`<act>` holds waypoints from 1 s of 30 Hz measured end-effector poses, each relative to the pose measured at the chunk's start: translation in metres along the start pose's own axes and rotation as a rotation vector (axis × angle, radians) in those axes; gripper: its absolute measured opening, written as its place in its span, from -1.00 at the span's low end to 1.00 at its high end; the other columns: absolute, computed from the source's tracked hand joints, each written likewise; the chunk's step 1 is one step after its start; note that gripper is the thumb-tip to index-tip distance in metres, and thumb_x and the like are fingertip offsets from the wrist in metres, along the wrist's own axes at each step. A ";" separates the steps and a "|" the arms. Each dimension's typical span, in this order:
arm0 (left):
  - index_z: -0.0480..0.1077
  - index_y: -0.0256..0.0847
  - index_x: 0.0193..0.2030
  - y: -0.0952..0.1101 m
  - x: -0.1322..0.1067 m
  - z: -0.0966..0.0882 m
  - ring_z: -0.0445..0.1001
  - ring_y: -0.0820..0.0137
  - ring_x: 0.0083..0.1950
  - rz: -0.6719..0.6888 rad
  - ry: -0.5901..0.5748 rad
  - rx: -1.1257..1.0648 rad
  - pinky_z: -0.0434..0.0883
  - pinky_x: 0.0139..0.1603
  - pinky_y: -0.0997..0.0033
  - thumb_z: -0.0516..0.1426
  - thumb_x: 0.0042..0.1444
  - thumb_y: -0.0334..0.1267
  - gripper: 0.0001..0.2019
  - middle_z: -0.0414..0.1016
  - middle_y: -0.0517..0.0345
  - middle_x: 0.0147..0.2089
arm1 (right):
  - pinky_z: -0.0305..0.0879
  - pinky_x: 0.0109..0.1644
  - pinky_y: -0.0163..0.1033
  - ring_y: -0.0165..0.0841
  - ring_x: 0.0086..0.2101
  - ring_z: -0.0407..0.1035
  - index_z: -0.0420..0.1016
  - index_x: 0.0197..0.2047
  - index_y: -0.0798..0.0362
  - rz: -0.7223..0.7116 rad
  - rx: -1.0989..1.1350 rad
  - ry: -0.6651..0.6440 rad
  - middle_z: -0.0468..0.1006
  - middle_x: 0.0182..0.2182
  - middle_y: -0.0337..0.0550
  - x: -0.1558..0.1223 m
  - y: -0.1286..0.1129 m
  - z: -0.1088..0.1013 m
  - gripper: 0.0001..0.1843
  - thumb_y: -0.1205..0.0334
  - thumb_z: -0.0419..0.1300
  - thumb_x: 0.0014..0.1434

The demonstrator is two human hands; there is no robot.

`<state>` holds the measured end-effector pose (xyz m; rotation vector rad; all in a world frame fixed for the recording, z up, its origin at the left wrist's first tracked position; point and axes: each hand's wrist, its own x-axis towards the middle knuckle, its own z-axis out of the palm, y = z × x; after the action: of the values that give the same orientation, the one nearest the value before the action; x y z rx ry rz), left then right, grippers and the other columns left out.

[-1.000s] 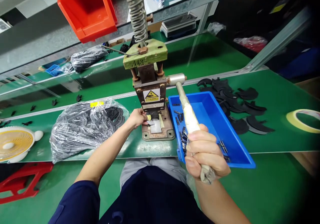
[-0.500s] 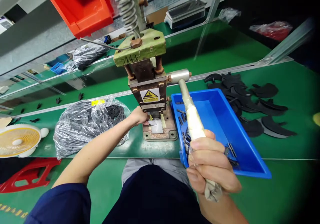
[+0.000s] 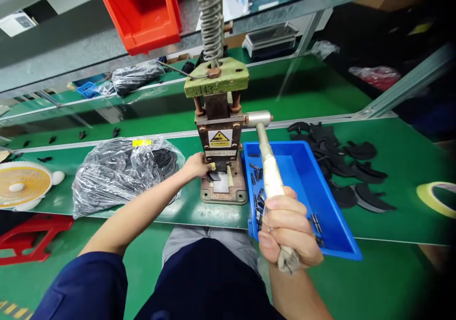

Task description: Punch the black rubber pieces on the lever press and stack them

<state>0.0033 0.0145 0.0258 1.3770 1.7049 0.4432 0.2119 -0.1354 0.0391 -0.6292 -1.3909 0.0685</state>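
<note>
My right hand (image 3: 290, 222) is closed around the wrapped lever (image 3: 271, 170) of a hand press (image 3: 220, 134). The lever joins a metal hub on the press's right side and slants down towards me. My left hand (image 3: 198, 165) reaches in from the left, its fingers pinched on a small black plastic part (image 3: 214, 175) at the front of the press, below the warning label. Something yellow shows at those fingertips. A pale metal plate (image 3: 221, 183) lies on the press base, just right of the part. Fingers hide some of the part.
Right of the press sits a blue bin (image 3: 302, 168) with small black pieces. Curved black parts (image 3: 342, 153) lie beyond it, near a tape roll (image 3: 436, 198). To the left are a plastic bag of black parts (image 3: 117, 172) and a yellow fan (image 3: 24, 182). An orange bin (image 3: 142, 15) hangs above.
The view has shifted. The black part now shows more clearly at my left fingers under the press. My right hand still grips the lever, whose angle looks much the same.
</note>
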 end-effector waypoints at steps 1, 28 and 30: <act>0.47 -0.29 -0.30 -0.006 -0.002 -0.003 0.53 0.38 -0.41 0.046 0.046 -0.005 0.46 -0.35 0.48 0.36 -0.09 -0.35 -0.79 0.54 0.13 -0.43 | 0.36 0.16 0.09 -0.38 -0.20 0.43 0.25 -0.43 0.02 -0.031 0.001 0.017 0.46 -0.37 -0.36 0.003 -0.001 0.001 -0.80 0.33 0.20 0.18; 0.42 -0.32 -0.37 -0.051 -0.033 0.003 0.40 0.52 -0.52 0.112 -0.143 -0.871 0.33 -0.50 0.55 0.42 -0.34 -0.32 -0.64 0.50 0.22 -0.47 | 0.34 0.24 0.13 -0.23 0.04 0.41 0.39 0.15 -0.21 -0.032 0.045 0.201 0.47 0.01 -0.22 0.098 -0.020 0.032 -0.41 0.23 0.29 0.01; 0.43 -0.32 -0.36 -0.055 -0.043 -0.004 0.43 0.50 -0.47 0.139 -0.161 -0.884 0.35 -0.44 0.52 0.45 -0.37 -0.26 -0.59 0.52 0.20 -0.43 | 0.32 0.26 0.17 -0.18 0.16 0.35 0.29 0.23 -0.25 0.211 0.026 0.169 0.41 0.14 -0.18 0.088 -0.022 0.035 -0.38 0.23 0.25 0.10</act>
<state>-0.0331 -0.0418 0.0056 0.8351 1.0556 0.9893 0.1907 -0.1052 0.1294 -0.7415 -1.1563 0.1976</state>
